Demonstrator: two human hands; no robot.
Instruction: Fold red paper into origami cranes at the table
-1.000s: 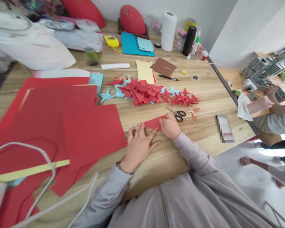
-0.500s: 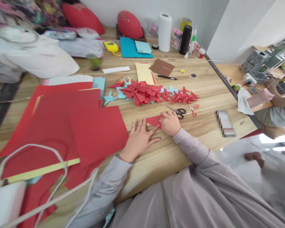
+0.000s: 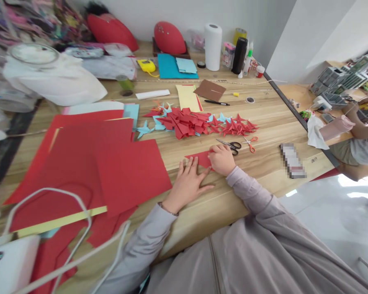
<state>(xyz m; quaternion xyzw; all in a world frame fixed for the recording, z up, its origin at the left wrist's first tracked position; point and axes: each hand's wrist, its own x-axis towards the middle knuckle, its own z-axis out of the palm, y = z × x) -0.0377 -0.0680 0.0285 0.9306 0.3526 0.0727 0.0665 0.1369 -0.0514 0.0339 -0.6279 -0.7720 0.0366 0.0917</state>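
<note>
A small folded piece of red paper (image 3: 203, 158) lies on the wooden table in front of me. My left hand (image 3: 188, 184) rests flat on its lower left part, fingers spread. At the paper's right end, my right hand (image 3: 222, 160) has its fingers curled and pressed onto it, hiding that edge. Just beyond the right hand lie black-handled scissors (image 3: 234, 145) and a pair with orange handles (image 3: 252, 143). Farther back is a pile of folded red paper pieces (image 3: 185, 122), with red paper stars (image 3: 237, 125) to its right.
Large red sheets (image 3: 131, 175) cover the left side, near a white cable (image 3: 79, 204). A phone (image 3: 293, 160) lies at the right. Yellow paper (image 3: 187, 97), a black pen (image 3: 216, 102) and a white cylinder (image 3: 212, 47) stand or lie behind. Another person's arm (image 3: 363, 122) shows far right.
My left hand has slid a little right and nearer me on the red paper, so its left tip shows more. My right hand stays at the right end. The view has shifted slightly.
</note>
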